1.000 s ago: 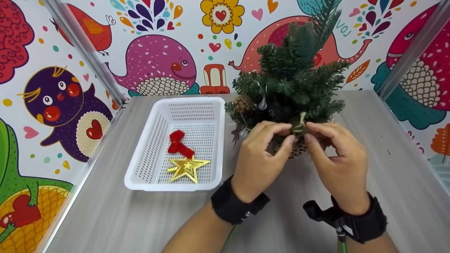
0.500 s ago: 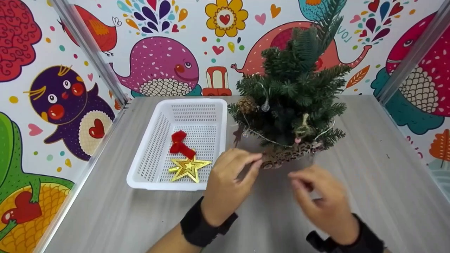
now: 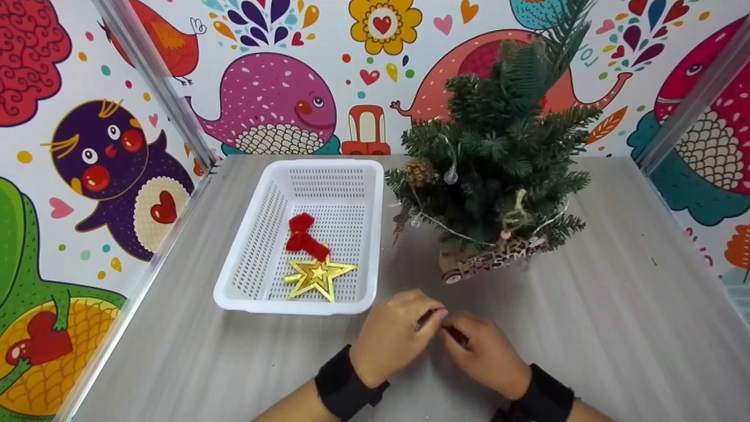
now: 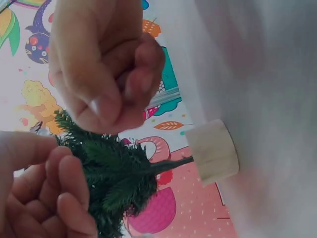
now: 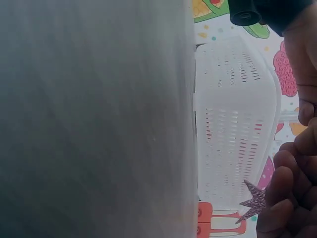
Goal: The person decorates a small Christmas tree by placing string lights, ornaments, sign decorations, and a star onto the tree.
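Note:
My left hand [image 3: 395, 334] and right hand [image 3: 486, 351] meet in front of the tree, thumbs and fingertips right beside each other, fingers loosely curled. Nothing shows between the fingers of the left hand [image 4: 47, 193] or the right hand [image 4: 109, 74] in the left wrist view. Beyond them stands a small artificial Christmas tree [image 3: 510, 135], with a twine bow [image 3: 515, 215] on its lower front branches. A pine cone [image 3: 418, 172], a light string and a wooden letter ornament [image 3: 469, 268] also hang there. The tree's round wooden base [image 4: 215, 151] shows from the left wrist.
Left of the tree, a white perforated basket [image 3: 378, 234] holds a red velvet bow [image 3: 304, 237] and a gold star [image 3: 319, 276]. A glittery star [image 5: 255, 202] hangs at the tree's left side. Patterned panels and metal posts [image 3: 158, 82] enclose the grey table [image 3: 621, 316].
Both hands have let go of the twine bow, which stays on the tree. They have drawn back toward the person and come together in front of it.

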### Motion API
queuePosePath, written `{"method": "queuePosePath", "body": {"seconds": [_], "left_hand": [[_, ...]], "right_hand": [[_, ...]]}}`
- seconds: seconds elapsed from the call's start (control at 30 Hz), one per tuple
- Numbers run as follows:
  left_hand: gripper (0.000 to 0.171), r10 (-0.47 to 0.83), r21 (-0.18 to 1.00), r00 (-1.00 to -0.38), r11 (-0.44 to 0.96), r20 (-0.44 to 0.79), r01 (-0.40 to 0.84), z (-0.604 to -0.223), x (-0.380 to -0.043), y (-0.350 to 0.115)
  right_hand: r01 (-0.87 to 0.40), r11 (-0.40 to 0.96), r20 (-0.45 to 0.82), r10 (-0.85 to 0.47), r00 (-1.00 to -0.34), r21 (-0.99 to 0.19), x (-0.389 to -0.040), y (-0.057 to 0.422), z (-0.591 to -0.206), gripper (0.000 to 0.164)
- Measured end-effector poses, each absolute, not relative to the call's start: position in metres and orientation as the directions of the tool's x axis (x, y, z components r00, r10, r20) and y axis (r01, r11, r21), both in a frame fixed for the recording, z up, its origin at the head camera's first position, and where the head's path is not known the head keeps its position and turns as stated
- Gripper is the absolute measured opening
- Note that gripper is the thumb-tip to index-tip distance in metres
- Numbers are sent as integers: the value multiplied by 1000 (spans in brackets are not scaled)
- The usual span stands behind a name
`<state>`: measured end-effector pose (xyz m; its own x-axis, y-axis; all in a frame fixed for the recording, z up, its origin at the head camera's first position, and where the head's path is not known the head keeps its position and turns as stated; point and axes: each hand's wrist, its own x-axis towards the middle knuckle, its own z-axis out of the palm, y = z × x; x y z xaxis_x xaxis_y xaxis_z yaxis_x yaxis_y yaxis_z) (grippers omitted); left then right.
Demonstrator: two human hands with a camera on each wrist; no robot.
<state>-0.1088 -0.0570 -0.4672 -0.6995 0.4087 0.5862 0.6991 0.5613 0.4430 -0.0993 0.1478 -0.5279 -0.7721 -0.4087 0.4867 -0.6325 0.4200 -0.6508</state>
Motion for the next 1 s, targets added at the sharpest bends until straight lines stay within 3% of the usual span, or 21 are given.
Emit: {"method": "queuePosePath", "body": {"seconds": [0.23,0.37,0.5,0.6,0.8,1.0], "left_hand": [[8,279,449,-665,554,693,701,-426,-137,-90],[12,105,544,-745,618,659,568,-394,-171,-126],[17,-43,652,-865,676,500,344,-378,-214,-162],[24,-93,638,-914,744,395,200,-382,-248,-184],[53,-53,476,-990,879,131,16,-420,-291,-212],[67,-78,294,-990,950,-115,-109,-450,-302,-234]], "right_hand": [[-414,293,296,-373,-880,-862,-109,156,-526,9],[-167,219,85,-342,-936,-961,-116,160,-528,21],[70,143,-111,-299,-948,-987,-124,161,-533,29],[170,96,-191,-296,-936,-981,-130,162,-539,30],[215,58,-222,-310,-924,-975,-137,165,-546,26],[216,55,-222,-323,-920,-975,-137,163,-547,28]]}}
